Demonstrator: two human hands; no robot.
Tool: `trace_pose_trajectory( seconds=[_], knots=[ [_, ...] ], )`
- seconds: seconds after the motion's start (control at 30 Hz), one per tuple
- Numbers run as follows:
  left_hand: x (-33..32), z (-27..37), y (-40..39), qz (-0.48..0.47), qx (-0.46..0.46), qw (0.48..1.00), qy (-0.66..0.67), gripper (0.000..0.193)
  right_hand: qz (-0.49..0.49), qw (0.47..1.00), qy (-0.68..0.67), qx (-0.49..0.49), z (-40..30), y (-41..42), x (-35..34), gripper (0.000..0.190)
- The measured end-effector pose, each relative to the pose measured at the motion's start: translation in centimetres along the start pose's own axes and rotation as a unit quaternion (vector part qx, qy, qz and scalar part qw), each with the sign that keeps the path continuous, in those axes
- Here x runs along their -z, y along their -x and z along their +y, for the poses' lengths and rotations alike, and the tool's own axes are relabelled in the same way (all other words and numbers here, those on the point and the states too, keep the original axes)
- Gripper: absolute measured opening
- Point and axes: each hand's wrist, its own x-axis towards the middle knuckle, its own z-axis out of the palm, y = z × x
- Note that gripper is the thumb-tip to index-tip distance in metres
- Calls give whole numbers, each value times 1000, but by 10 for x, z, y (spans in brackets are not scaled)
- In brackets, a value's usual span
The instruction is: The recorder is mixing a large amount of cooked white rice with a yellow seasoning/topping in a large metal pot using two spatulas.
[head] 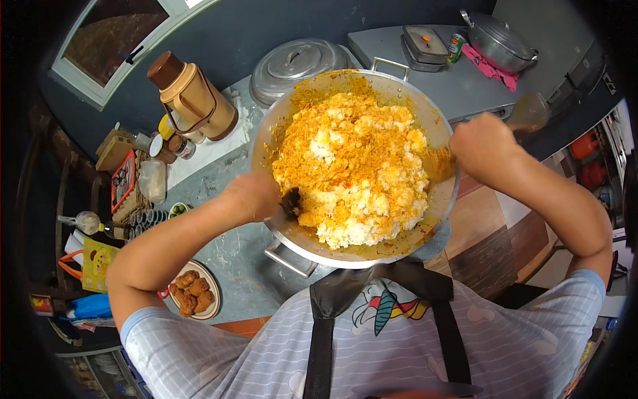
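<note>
A wide metal pan (441, 209) with two loop handles holds a heap of rice (349, 164), partly orange-yellow and partly white. My left hand (254, 197) is closed at the pan's left rim around a dark utensil (290, 203); its lower end goes into the rice. Over the right rim, my right hand (483, 142) grips a second utensil. Its orange-coated, blurred end (441, 162) lies at the rice's right edge. Beyond that fist is a blurred brownish paddle shape (531, 112), and whether it belongs to the same utensil is unclear.
Behind the pan lies a round metal lid (299, 67). A tan vacuum flask (199, 102) and several jars (182, 146) stand at the left. Fried pieces fill a plate (214, 299) beneath my left forearm. At the back right are a lidded pot (501, 42) and stacked containers (423, 47).
</note>
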Motion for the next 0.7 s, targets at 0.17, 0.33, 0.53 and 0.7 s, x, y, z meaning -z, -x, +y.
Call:
trace_pose_trajectory(
  seconds=[0.17,0.33,0.53,0.7],
  knots=[
    [-92,23,-73,-22,5,977,211,33,-122,978,-168,-7,-38,-34,-76,14],
    [-55,47,-69,-11,-3,905,425,36,-48,959,-275,-40,-51,-62,-81,14],
    [4,21,-47,61,-43,968,239,33,42,993,-105,40,-23,-54,11,10],
    [82,22,-14,96,-85,991,38,33,91,989,79,80,-43,-46,75,8]
  ],
)
